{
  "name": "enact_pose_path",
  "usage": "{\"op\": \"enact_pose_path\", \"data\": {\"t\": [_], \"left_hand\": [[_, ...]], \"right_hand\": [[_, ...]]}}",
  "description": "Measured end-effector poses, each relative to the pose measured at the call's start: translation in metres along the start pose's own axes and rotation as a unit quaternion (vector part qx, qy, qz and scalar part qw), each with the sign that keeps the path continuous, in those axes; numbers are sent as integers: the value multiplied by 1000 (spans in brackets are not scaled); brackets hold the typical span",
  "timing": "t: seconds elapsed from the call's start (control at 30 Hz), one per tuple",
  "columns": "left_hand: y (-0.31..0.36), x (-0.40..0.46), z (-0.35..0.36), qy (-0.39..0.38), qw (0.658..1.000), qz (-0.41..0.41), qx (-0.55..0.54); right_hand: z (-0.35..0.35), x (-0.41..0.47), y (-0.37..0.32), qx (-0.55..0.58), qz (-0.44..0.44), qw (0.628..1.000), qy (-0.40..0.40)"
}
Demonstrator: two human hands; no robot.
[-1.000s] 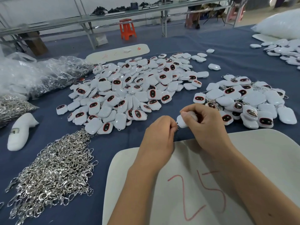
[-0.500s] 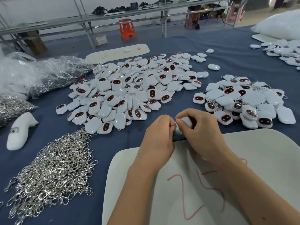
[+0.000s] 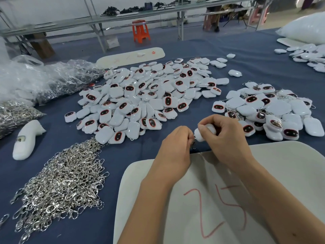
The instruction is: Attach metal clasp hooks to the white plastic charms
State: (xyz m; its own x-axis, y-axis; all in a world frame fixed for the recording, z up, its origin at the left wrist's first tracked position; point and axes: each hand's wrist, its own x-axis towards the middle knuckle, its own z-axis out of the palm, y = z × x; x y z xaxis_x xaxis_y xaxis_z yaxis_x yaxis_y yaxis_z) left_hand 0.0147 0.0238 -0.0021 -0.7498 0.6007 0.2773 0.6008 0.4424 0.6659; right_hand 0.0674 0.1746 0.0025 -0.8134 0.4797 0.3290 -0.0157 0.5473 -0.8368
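Above the far edge of a white foam board (image 3: 281, 173) marked "25" in red, the two hands meet over the dark blue tablecloth (image 3: 144, 154). The right hand (image 3: 226, 138) has its fingers curled round a small white plastic charm with rounded corners (image 3: 204, 132), thumb pressed on its near face, so that only the left end of the charm shows. The left hand (image 3: 175, 147) is closed too, its fingertips pinching a small silver metal clasp hook (image 3: 194, 144) right at the charm's left end — whether the hook is through the charm's loop cannot be told, since the fingers hide the joint.

To the left of the hands lies a broad heap of loose silver clasp hooks (image 3: 61, 182), spreading toward the near left corner. Beyond the hands sits a large pile of white charms with dark red-rimmed oval faces (image 3: 146, 95), some face up and some face down. To the right is a smaller pile of the same charms (image 3: 269, 110), with bits of metal ring showing among them.

At the far left, crumpled clear plastic bags (image 3: 44, 78) hold more metal hooks, and a white plastic handheld device (image 3: 26, 140) lies on the cloth beside them. A long white foam strip (image 3: 130, 56) rests behind the big pile — past it stands an orange plastic stool (image 3: 140, 30).
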Motion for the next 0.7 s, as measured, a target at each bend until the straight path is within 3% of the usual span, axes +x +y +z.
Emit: {"op": "enact_pose_path", "data": {"t": [0.4,0.57,0.7], "left_hand": [[7,4,6,-42,994,-68,78],[13,4,11,-17,992,-82,97],[12,2,12,24,994,-85,66]], "right_hand": [[-2,-1,-2,-10,38,999,-16],[1,-2,-3,-6,62,998,12],[3,-3,-2,61,104,992,32]]}}
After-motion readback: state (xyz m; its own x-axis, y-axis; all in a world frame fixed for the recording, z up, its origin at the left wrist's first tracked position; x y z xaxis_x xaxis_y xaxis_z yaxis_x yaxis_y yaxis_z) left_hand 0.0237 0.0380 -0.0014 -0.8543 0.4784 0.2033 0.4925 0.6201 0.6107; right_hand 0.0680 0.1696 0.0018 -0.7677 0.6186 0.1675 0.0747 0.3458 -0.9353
